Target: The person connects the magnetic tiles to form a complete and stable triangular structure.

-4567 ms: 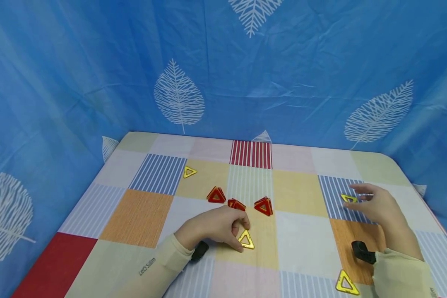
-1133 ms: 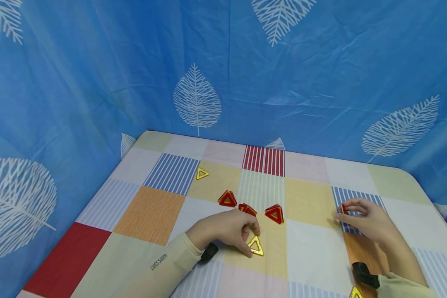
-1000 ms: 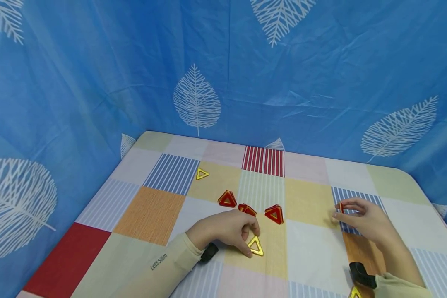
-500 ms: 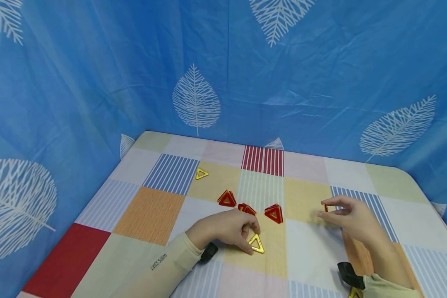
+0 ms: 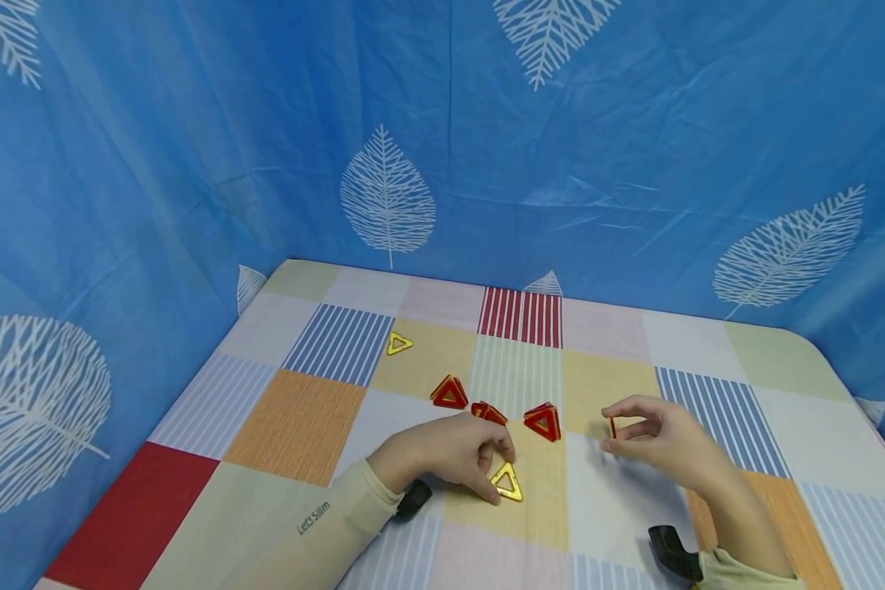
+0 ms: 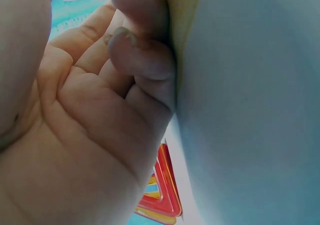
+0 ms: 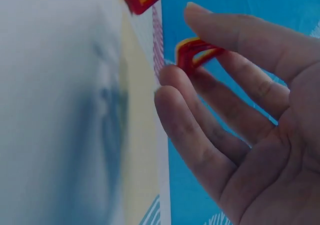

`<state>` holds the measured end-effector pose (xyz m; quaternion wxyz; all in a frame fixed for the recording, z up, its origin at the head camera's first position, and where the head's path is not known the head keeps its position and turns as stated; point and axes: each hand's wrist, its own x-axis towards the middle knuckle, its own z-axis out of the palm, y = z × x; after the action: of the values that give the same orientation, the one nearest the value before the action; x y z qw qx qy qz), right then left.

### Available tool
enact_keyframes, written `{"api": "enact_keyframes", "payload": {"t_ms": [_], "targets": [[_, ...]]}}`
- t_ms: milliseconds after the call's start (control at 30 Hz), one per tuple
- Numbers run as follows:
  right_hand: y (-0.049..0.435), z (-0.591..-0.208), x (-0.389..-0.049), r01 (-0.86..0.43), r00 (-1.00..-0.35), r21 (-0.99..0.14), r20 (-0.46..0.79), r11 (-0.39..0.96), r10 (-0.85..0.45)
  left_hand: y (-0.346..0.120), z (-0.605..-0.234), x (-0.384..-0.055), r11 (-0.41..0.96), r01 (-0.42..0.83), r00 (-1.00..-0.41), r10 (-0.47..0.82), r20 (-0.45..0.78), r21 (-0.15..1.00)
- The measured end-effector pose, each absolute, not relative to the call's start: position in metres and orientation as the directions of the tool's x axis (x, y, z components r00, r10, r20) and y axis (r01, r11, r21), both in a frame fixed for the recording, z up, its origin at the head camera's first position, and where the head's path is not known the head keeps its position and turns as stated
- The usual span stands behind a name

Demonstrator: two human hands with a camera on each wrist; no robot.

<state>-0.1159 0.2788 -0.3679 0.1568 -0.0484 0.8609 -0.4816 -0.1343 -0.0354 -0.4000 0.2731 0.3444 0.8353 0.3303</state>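
Note:
My left hand (image 5: 450, 455) rests on the table and pinches a yellow triangular tile with an open centre (image 5: 507, 482) between thumb and forefinger. In the left wrist view, the palm and curled fingers of my left hand (image 6: 95, 105) hide most of that tile. Above the table, my right hand (image 5: 660, 438) holds a thin triangular tile (image 5: 612, 428) edge-on between thumb and fingers. From the right wrist, this tile (image 7: 187, 56) shows a red face with a yellow edge. Red triangular pieces stand behind the left hand: one left (image 5: 450, 393), one centre (image 5: 490, 413), one right (image 5: 542, 422).
Another yellow triangular tile (image 5: 399, 343) lies farther back on the left. A patchwork cloth (image 5: 295, 422) covers the table. Blue leaf-print curtains (image 5: 560, 205) hang behind it and at the sides. Black cameras sit on both wrists, the right one (image 5: 674, 553) just above the cloth.
My right hand has picked up the tile from the blue-striped patch and carried it left toward the red pieces. My left hand stays with its yellow tile. The head view has shifted.

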Motion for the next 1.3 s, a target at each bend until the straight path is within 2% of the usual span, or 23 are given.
{"api": "enact_keyframes", "payload": {"t_ms": [200, 667, 1300], "targets": [[0.271, -0.368, -0.114, 0.054, -0.923, -0.849, -0.243, 0.525, -0.298, -0.036, -0.400, -0.135, 0.542, 0.394, -0.604, 0.761, -0.236, 0.742], [0.250, -0.378, -0.114, -0.114, -0.829, -0.874, -0.178, 0.472, -0.530, -0.036, -0.401, -0.137, 0.533, 0.360, -0.605, 0.758, -0.243, 0.766], [0.211, -0.392, -0.107, -0.185, -0.782, -0.868, -0.154, 0.460, -0.604, -0.033, -0.399, -0.136, 0.569, 0.372, -0.624, 0.738, -0.256, 0.734]]}}
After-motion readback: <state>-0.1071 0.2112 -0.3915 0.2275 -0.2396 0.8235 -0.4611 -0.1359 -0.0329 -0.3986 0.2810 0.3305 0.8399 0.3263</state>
